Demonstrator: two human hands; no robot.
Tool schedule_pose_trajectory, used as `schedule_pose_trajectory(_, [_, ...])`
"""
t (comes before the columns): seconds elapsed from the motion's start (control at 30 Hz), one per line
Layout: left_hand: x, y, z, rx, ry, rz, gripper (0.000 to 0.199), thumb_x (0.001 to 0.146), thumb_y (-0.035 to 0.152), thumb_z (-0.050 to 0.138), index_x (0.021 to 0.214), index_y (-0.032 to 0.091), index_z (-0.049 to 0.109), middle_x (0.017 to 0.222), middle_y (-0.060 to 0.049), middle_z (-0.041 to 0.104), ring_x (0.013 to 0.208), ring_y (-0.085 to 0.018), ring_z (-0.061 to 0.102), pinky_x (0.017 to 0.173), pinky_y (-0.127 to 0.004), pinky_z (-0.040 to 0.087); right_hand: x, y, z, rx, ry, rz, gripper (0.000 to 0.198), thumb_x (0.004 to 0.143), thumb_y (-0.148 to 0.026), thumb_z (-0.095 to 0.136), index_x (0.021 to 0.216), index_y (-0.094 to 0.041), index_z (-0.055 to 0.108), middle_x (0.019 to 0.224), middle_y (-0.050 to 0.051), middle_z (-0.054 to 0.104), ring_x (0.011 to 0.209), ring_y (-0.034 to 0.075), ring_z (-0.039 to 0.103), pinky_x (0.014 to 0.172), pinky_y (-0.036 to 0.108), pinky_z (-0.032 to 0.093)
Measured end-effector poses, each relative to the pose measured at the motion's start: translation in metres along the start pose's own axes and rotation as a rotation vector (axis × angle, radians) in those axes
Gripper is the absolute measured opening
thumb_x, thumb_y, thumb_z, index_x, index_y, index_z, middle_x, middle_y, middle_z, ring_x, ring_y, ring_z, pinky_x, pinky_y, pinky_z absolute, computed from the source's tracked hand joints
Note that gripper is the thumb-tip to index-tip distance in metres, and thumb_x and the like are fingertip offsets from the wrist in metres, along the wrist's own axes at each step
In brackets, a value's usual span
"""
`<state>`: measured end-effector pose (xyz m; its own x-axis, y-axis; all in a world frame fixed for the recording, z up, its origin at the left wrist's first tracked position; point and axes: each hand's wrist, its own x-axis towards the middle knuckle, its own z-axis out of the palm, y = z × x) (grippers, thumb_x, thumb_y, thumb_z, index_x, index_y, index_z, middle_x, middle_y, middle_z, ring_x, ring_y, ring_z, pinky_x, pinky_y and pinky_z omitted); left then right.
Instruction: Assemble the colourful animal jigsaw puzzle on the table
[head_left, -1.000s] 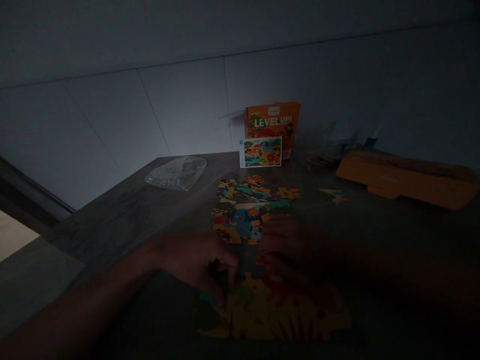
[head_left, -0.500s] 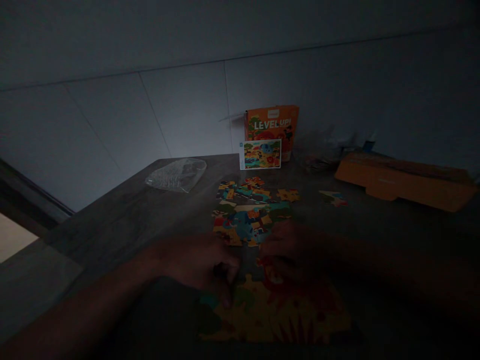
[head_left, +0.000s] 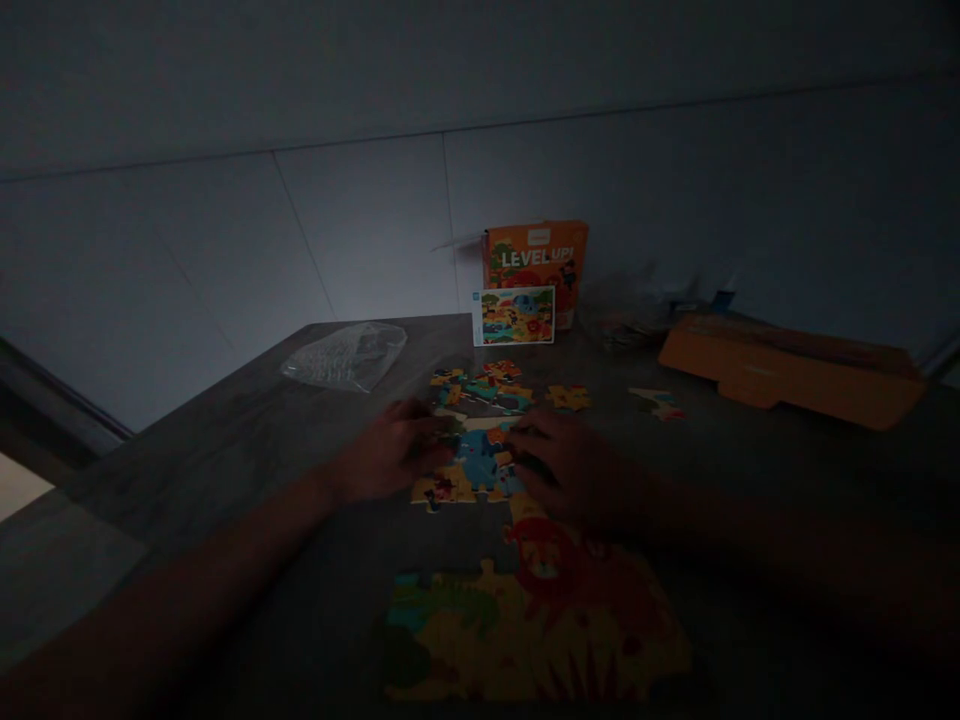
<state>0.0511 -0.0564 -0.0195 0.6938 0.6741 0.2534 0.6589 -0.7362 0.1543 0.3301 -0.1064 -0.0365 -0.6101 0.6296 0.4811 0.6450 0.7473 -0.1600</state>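
Observation:
A joined jigsaw section with a blue elephant point(head_left: 480, 462) lies mid-table. At its left edge rests my left hand point(head_left: 397, 448), fingers stretched over the pieces. My right hand point(head_left: 562, 458) reaches over the section's right side with its fingers apart, covering some pieces. Nearer to me lies a larger joined section with a red lion and a green crocodile point(head_left: 517, 640). Just beyond the elephant are more joined pieces point(head_left: 499, 395), and to their right a small yellow group of pieces point(head_left: 568, 397). Dim light hides the fingertip contact.
A picture card point(head_left: 517, 316) leans against an orange "LEVEL UP!" box point(head_left: 536, 255) by the wall. A clear plastic bag point(head_left: 345, 357) lies back left. Farther right are loose pieces point(head_left: 658, 403), an orange open box part point(head_left: 787, 370) and another plastic bag point(head_left: 626, 315).
Both hands have moved away from me, from the gap above the lion section to the sides of the elephant section. The lion's head is now uncovered. The view has shifted slightly.

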Motion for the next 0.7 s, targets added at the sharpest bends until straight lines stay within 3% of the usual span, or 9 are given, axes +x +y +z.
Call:
schedule_pose_trajectory(0.3, [0.003, 0.015, 0.001, -0.083, 0.005, 0.096, 0.024, 0.096, 0.016, 0.060, 0.117, 0.018, 0.073, 0.114, -0.011, 0.069, 0.108, -0.024, 0.065, 0.097, -0.037, 0.055, -0.001, 0.010, 0.006, 0.143, -0.012, -0.172, 0.024, 0.099, -0.015, 0.052, 0.113, -0.012, 0.072, 0.109, 0.014, 0.067, 0.100, 0.022, 0.063, 0.088, 0.038, 0.055])
schedule_pose_trajectory(0.43, [0.004, 0.012, 0.001, -0.042, 0.033, 0.078, 0.028, 0.095, 0.012, 0.056, 0.115, 0.018, 0.074, 0.117, -0.011, 0.071, 0.109, -0.025, 0.067, 0.097, -0.039, 0.056, -0.002, 0.006, 0.007, 0.117, 0.015, -0.171, 0.024, 0.098, -0.013, 0.053, 0.112, -0.014, 0.072, 0.110, 0.013, 0.069, 0.099, 0.021, 0.064, 0.088, 0.038, 0.055])
schedule_pose_trajectory(0.5, [0.004, 0.008, 0.002, -0.046, 0.032, 0.062, 0.030, 0.093, 0.010, 0.055, 0.114, 0.019, 0.074, 0.117, -0.010, 0.072, 0.106, -0.023, 0.068, 0.095, -0.037, 0.057, 0.000, 0.007, 0.005, 0.049, 0.010, -0.107, 0.024, 0.096, -0.010, 0.053, 0.109, -0.014, 0.073, 0.109, 0.012, 0.069, 0.100, 0.022, 0.064, 0.089, 0.040, 0.055])
schedule_pose_trajectory(0.57, [0.003, 0.005, 0.002, -0.047, 0.035, 0.030, 0.031, 0.092, 0.009, 0.055, 0.113, 0.019, 0.075, 0.119, -0.010, 0.071, 0.106, -0.023, 0.069, 0.095, -0.036, 0.058, 0.003, 0.013, 0.003, -0.082, -0.014, 0.046, 0.024, 0.095, -0.009, 0.055, 0.111, -0.015, 0.072, 0.114, 0.012, 0.068, 0.106, 0.024, 0.062, 0.096, 0.042, 0.052])
schedule_pose_trajectory(0.63, [0.003, 0.005, 0.003, -0.050, 0.071, 0.004, 0.029, 0.093, 0.012, 0.056, 0.115, 0.018, 0.074, 0.125, -0.012, 0.069, 0.114, -0.026, 0.067, 0.099, -0.040, 0.057, 0.006, 0.027, 0.000, -0.237, -0.056, 0.270, 0.031, 0.094, -0.011, 0.057, 0.123, -0.015, 0.067, 0.126, 0.014, 0.064, 0.116, 0.026, 0.058, 0.104, 0.042, 0.047])
schedule_pose_trajectory(0.7, [0.002, 0.009, 0.002, -0.085, 0.078, 0.067, 0.032, 0.096, 0.017, 0.056, 0.125, 0.018, 0.070, 0.137, -0.015, 0.063, 0.130, -0.030, 0.058, 0.109, -0.048, 0.051, 0.008, 0.045, -0.001, -0.311, -0.057, 0.418, 0.045, 0.094, -0.009, 0.055, 0.139, -0.009, 0.056, 0.133, 0.021, 0.058, 0.123, 0.033, 0.053, 0.103, 0.048, 0.046])
